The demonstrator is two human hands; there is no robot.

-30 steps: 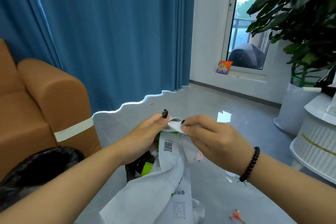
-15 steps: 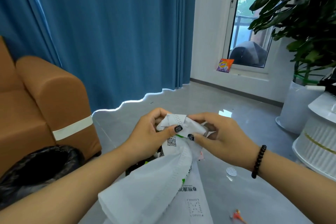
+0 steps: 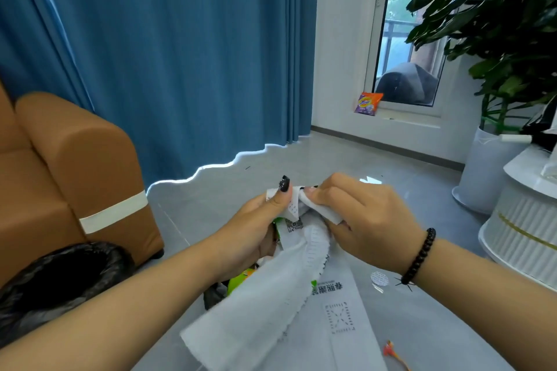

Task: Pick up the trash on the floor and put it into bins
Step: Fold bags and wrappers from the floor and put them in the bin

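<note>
Both hands hold a white non-woven bag [image 3: 265, 304] with printed codes at chest height over the grey floor. My left hand [image 3: 256, 226] pinches its top edge with thumb up, and my right hand [image 3: 358, 220] grips the bunched top beside it. The bag hangs down toward the bottom of the view, with a green wrapper [image 3: 241, 277] showing under it. A bin lined with a black bag [image 3: 60, 277] stands at the lower left. A small round white disc [image 3: 379, 279] and a small red-orange scrap [image 3: 391, 351] lie on the floor at the lower right.
A tan sofa arm [image 3: 81, 166] rises at the left, blue curtains [image 3: 180, 54] behind it. An orange-purple packet [image 3: 368, 103] leans by the glass door. A potted plant in a white pot [image 3: 485, 172] and a white ribbed stand [image 3: 530, 229] crowd the right.
My hands rose a little and shifted their hold on the bag's top; the left thumb now points up and the right hand bunches more of the fabric.
</note>
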